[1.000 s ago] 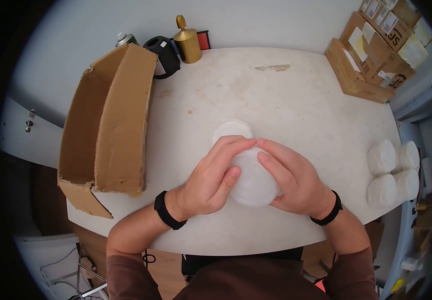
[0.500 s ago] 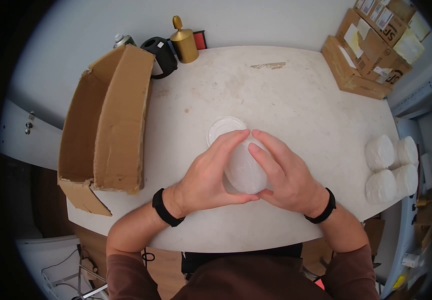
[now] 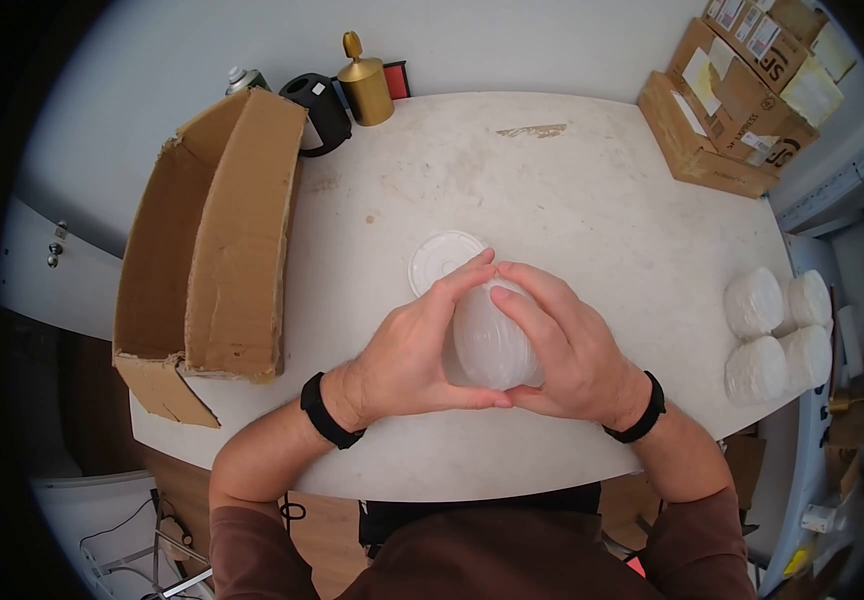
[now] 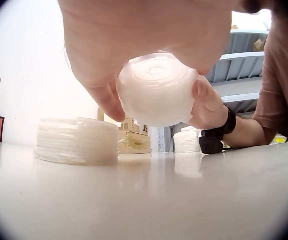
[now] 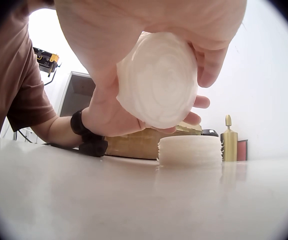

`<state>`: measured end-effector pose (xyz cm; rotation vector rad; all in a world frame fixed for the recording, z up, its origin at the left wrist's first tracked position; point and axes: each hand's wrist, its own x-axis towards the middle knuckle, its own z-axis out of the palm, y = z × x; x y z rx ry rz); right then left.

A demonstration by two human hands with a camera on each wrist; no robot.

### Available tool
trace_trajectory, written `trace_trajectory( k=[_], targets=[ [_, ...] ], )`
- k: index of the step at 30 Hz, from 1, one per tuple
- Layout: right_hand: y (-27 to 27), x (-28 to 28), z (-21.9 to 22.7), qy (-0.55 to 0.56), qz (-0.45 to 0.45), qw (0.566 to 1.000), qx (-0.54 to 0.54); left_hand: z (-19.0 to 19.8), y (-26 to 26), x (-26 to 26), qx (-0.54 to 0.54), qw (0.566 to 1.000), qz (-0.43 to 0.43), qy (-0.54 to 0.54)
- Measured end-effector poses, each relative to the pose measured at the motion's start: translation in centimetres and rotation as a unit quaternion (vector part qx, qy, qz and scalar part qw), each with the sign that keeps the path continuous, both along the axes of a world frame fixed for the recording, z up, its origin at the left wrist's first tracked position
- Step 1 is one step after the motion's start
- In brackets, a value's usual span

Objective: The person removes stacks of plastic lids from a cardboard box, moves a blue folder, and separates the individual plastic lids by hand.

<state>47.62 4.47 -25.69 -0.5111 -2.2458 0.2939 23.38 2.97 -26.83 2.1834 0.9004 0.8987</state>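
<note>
Both hands hold a round, whitish translucent stack of plastic lids [image 3: 494,340] near the front middle of the table. My left hand [image 3: 407,355] curls round its left side, and my right hand [image 3: 582,360] grips the other side. The thumbs meet at the near edge, while the fingertips come together at the far edge. In the left wrist view the held stack [image 4: 156,95] is tilted above the tabletop, its ringed flat face showing. Just beyond the hands, a second stack of lids [image 3: 439,262] lies flat on the table, its layered rims visible from the side [image 4: 76,142].
A long open cardboard box [image 3: 237,240] stands at the left. Behind it are a black container [image 3: 322,115] and a gold canister [image 3: 367,90]. Several white wrapped round stacks [image 3: 755,302] sit near the right edge, with cardboard parcels [image 3: 742,100] at the back right.
The held stack has turned and tilted between the hands. My left thumb has moved from its left side to the near edge, where it meets the right thumb.
</note>
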Motion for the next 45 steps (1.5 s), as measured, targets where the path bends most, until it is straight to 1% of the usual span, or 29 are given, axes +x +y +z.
trace_trajectory(
  k=[12, 16, 18, 19, 21, 22, 23, 24, 25, 26, 27, 28, 29, 30, 31, 33, 34, 36, 43, 45],
  targets=[
    [-0.1, 0.1, 0.2, 0.021, -0.006, 1.0, 0.01, 0.8, 0.0, -0.2, 0.044, 0.999, -0.022, -0.024],
    [0.1, 0.2, 0.1, 0.019, -0.016, 1.0, 0.016, 0.0, 0.2, -0.4, 0.055, 0.997, -0.018, -0.053],
    [0.2, 0.3, 0.0, 0.018, -0.018, 1.0, 0.007, -0.5, 0.4, -0.6, 0.095, 0.994, -0.019, -0.06],
    [0.2, 0.4, 0.0, 0.017, -0.019, 1.0, -0.002, -0.4, 0.4, -0.6, 0.094, 0.994, -0.019, -0.06],
    [0.2, 0.4, 0.1, 0.011, -0.026, 1.0, 0.002, 0.0, 0.2, -0.6, 0.128, 0.991, 0.005, -0.033],
    [0.2, 0.4, 0.2, 0.006, -0.033, 0.999, 0.007, 0.2, 0.0, -0.5, 0.128, 0.991, 0.005, -0.033],
    [0.1, 0.4, 0.2, 0.006, -0.032, 0.999, 0.007, 0.4, -0.2, -0.5, 0.148, 0.987, 0.06, -0.036],
    [0.1, 0.4, 0.2, 0.007, -0.061, 0.998, 0.005, 0.6, -0.3, -0.4, 0.167, 0.979, 0.114, -0.04],
    [0.1, 0.4, 0.2, 0.008, -0.09, 0.996, 0.003, 0.8, -0.3, -0.3, 0.167, 0.979, 0.115, -0.04],
    [0.1, 0.4, 0.1, 0.008, -0.09, 0.996, 0.003, 1.0, -0.2, -0.2, 0.183, 0.972, 0.145, -0.013],
    [0.2, 0.5, 0.0, 0.019, -0.13, 0.991, 0.003, 1.1, -0.2, -0.1, 0.199, 0.964, 0.176, 0.014],
    [0.2, 0.5, -0.1, 0.03, -0.17, 0.985, 0.004, 1.0, -0.2, 0.0, 0.199, 0.964, 0.176, 0.014],
    [0.3, 0.6, -0.1, 0.03, -0.17, 0.985, 0.004, 0.9, -0.1, 0.1, 0.177, 0.963, 0.199, 0.033],
    [0.3, 0.6, -0.1, 0.028, -0.199, 0.98, 0.006, 0.7, -0.1, 0.2, 0.155, 0.961, 0.221, 0.052],
    [0.4, 0.7, -0.1, 0.027, -0.228, 0.973, 0.007, 0.6, 0.0, 0.3, 0.154, 0.962, 0.221, 0.052],
    [0.2, 0.6, -0.2, 0.031, -0.228, 0.973, -0.005, 0.5, 0.1, 0.4, 0.101, 0.962, 0.221, 0.121],
    [0.2, 0.6, -0.2, 0.035, -0.227, 0.973, -0.017, 0.3, 0.2, 0.4, 0.101, 0.962, 0.221, 0.121],
    [0.2, 0.6, -0.2, 0.035, -0.226, 0.973, -0.022, -0.1, 0.1, 0.4, 0.079, 0.957, 0.206, 0.188],
    [0.2, 0.5, -0.3, 0.031, -0.226, 0.973, -0.037, -0.4, 0.1, 0.4, 0.074, 0.96, 0.203, 0.18],
    [0.3, 0.5, -0.2, 0.026, -0.225, 0.974, -0.026, -0.2, 0.2, 0.4, 0.096, 0.954, 0.209, 0.19]
  ],
)
